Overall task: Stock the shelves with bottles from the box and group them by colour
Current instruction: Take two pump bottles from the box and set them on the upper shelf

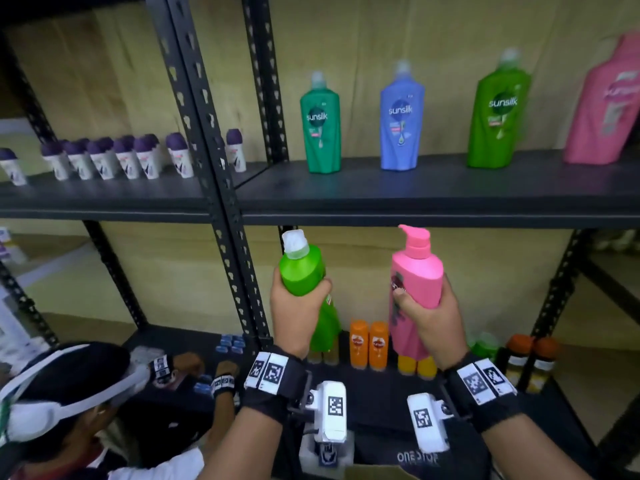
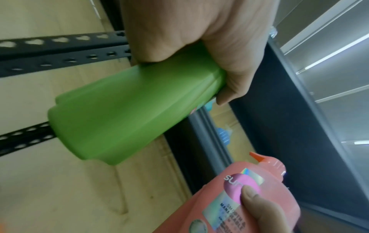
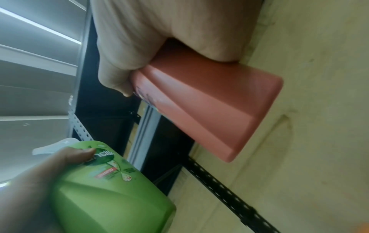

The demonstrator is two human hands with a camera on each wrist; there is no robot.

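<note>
My left hand (image 1: 298,299) grips a light green bottle (image 1: 304,271) with a clear cap, held upright below the middle shelf (image 1: 433,206). My right hand (image 1: 426,311) grips a pink pump bottle (image 1: 415,282) beside it. In the left wrist view the fingers (image 2: 229,78) wrap the green bottle (image 2: 129,113), and the pink bottle (image 2: 259,197) shows lower right. In the right wrist view the pink bottle (image 3: 209,110) sits in my hand, with the green bottle (image 3: 103,189) at lower left. On the shelf stand a dark green bottle (image 1: 320,126), a blue bottle (image 1: 401,123), a light green bottle (image 1: 498,116) and a pink bottle (image 1: 609,105).
Small purple-capped roll-ons (image 1: 114,161) fill the left shelf. Orange bottles (image 1: 369,344) and brown-capped bottles (image 1: 533,362) stand on the lower shelf (image 1: 381,386). Another person (image 1: 69,410) crouches at lower left, hands on that shelf. Black slotted uprights (image 1: 214,168) divide the bays.
</note>
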